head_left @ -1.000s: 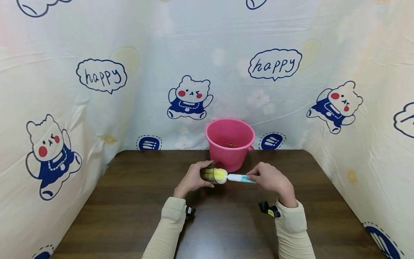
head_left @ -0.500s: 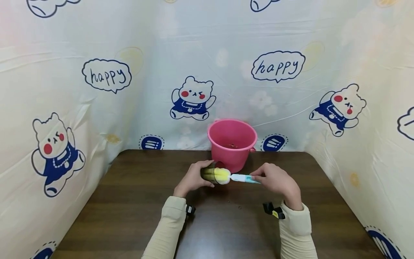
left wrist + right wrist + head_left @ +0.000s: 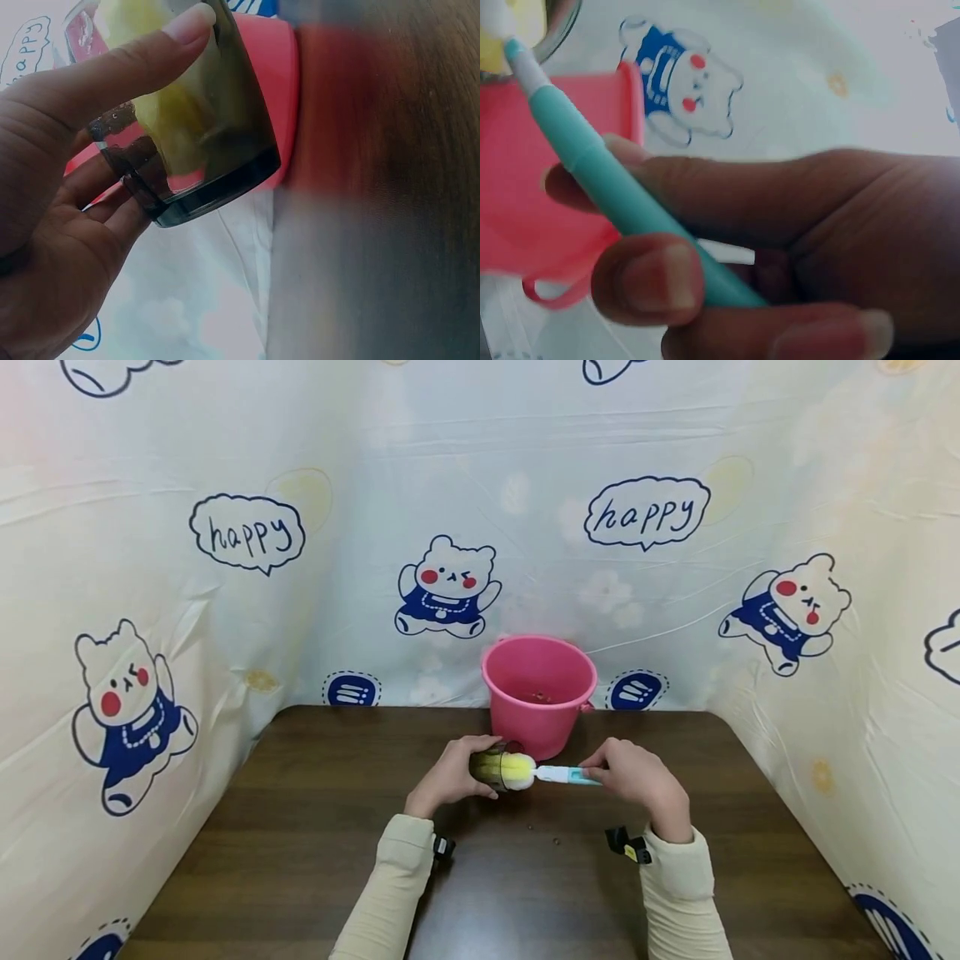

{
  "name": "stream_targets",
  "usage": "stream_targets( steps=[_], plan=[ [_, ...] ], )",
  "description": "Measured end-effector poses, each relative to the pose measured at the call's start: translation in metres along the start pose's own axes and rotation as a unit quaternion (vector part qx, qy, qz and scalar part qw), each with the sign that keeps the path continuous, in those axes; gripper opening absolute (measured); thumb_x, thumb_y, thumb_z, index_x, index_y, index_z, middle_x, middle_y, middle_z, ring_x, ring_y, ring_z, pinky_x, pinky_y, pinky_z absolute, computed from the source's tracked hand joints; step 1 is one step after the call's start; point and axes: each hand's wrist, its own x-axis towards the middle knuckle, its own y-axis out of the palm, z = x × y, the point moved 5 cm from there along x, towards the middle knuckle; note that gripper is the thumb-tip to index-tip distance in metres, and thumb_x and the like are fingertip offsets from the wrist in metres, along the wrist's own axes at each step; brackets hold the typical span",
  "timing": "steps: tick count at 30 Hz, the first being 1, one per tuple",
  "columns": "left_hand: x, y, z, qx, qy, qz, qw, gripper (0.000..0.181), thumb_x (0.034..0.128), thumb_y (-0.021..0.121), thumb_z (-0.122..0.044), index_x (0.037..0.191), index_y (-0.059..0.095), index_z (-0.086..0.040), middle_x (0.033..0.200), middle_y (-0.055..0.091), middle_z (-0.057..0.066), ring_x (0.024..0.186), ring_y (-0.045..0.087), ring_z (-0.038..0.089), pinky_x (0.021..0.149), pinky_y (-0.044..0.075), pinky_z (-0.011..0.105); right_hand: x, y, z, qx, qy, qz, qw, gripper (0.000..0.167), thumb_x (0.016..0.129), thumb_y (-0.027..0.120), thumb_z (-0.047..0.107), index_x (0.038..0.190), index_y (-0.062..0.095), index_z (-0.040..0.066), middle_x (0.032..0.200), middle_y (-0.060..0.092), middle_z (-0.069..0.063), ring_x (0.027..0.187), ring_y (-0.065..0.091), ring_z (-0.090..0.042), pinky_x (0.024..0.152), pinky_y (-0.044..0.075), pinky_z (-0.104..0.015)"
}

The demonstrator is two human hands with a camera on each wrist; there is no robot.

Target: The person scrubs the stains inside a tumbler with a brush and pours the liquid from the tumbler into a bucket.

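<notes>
The tinted cup [image 3: 244,127] is looking like glossy, see-through glass (or hard plastic, I cannot tell which). The brush handle [image 3: 630,193] is appearing as smooth, satin plastic, and its head [image 3: 517,772] is showing soft, matt sponge. The bucket [image 3: 531,727] is looking like smooth plastic. The wood-grained table [image 3: 300,827] is reflecting a dull sheen, the backdrop [image 3: 525,427] is creasing like thin, faintly shiny sheeting, and the sleeves [image 3: 386,885] are showing matt cloth.

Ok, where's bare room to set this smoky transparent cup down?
The dark wood-grain table is bare outside each cream sleeve, left and right, out to its side edges. Two tiny specks lie between the sleeves. It's crowded near the pink plastic bucket: left hand gripping the cup, right hand the yellow-white brush.
</notes>
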Motion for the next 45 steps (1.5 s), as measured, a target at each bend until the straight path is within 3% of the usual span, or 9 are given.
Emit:
stream_targets(
  steps=[6,10,14,21,25,33,39,42,45],
  plan=[
    [-0.001,0.001,-0.002,-0.007,-0.002,0.004,1.0,0.086,0.0645,0.098,-0.01,0.141,0.06,-0.005,0.141,0.063,0.008,0.128,0.058,0.026,0.108,0.048,0.043,0.001,0.0,0.013,-0.023,-0.064,-0.024,0.9974,0.017,0.093,0.074,0.015,0.108,0.082,0.012,0.088,0.075,0.001,0.066,0.054,-0.014,0.059,0.048,-0.028],
    [-0.001,0.003,-0.003,-0.023,-0.004,0.006,0.9997,0.086,0.0652,0.097,-0.009,0.142,0.059,-0.004,0.142,0.062,0.007,0.129,0.057,0.026,0.108,0.049,0.044,0.002,-0.001,0.008,-0.043,-0.033,-0.046,0.9975,0.017,0.093,0.074,0.016,0.108,0.082,0.013,0.087,0.074,0.0,0.064,0.052,-0.015,0.056,0.044,-0.029],
    [0.0,0.004,-0.002,-0.024,-0.002,-0.001,0.9997,0.085,0.0654,0.097,-0.008,0.142,0.059,-0.005,0.142,0.062,0.007,0.131,0.056,0.027,0.109,0.048,0.045,0.001,0.001,0.004,-0.03,-0.006,-0.022,0.9993,0.016,0.094,0.074,0.017,0.107,0.082,0.011,0.087,0.074,-0.001,0.066,0.054,-0.016,0.059,0.046,-0.029],
    [0.001,0.0,-0.004,-0.015,0.007,-0.019,0.9997,0.086,0.0647,0.098,-0.01,0.141,0.06,-0.003,0.141,0.062,0.01,0.131,0.056,0.029,0.109,0.047,0.045,-0.002,0.0,0.009,0.013,-0.048,-0.021,0.9986,0.017,0.094,0.072,0.013,0.109,0.081,0.01,0.074,0.068,0.002,0.057,0.049,-0.014,0.054,0.043,-0.028],
    [0.0,-0.003,-0.004,-0.023,0.004,-0.031,0.9993,0.085,0.0664,0.097,-0.01,0.142,0.059,-0.003,0.143,0.06,0.012,0.135,0.053,0.033,0.111,0.046,0.048,0.001,0.0,0.006,0.017,-0.034,-0.03,0.9988,0.018,0.096,0.07,0.013,0.111,0.08,0.01,0.064,0.059,0.001,0.052,0.044,-0.013,0.05,0.036,-0.026],
    [-0.003,-0.011,0.0,-0.034,-0.006,-0.046,0.9984,0.085,0.0664,0.097,-0.012,0.143,0.059,-0.008,0.144,0.06,0.009,0.136,0.052,0.031,0.111,0.045,0.049,-0.002,0.003,0.004,0.053,-0.024,0.018,0.9981,0.017,0.097,0.068,0.013,0.109,0.081,0.009,0.058,0.056,-0.002,0.049,0.044,-0.013,0.05,0.037,-0.026],
    [-0.002,-0.007,-0.007,-0.03,-0.001,-0.034,0.999,0.083,0.0674,0.096,-0.01,0.142,0.059,-0.004,0.143,0.06,0.013,0.135,0.053,0.033,0.11,0.046,0.05,-0.004,0.001,0.01,-0.01,0.02,-0.04,0.9989,0.019,0.095,0.072,0.018,0.11,0.081,0.01,0.062,0.059,-0.001,0.051,0.044,-0.015,0.049,0.035,-0.027],
    [-0.002,-0.003,-0.006,-0.024,-0.003,-0.026,0.9994,0.084,0.0674,0.096,-0.01,0.142,0.059,-0.003,0.144,0.059,0.014,0.135,0.052,0.035,0.111,0.044,0.05,-0.005,-0.001,0.018,-0.058,-0.005,-0.085,0.9947,0.02,0.094,0.075,0.02,0.111,0.081,0.013,0.066,0.062,0.003,0.055,0.044,-0.014,0.05,0.037,-0.028],
    [-0.002,-0.001,-0.004,-0.025,-0.008,-0.018,0.9995,0.084,0.0674,0.096,-0.011,0.142,0.059,-0.004,0.144,0.059,0.012,0.135,0.052,0.033,0.112,0.045,0.048,-0.007,-0.002,0.022,-0.051,-0.032,-0.079,0.9951,0.019,0.092,0.076,0.018,0.11,0.082,0.013,0.068,0.064,0.004,0.055,0.046,-0.013,0.05,0.038,-0.027]
  ],
)
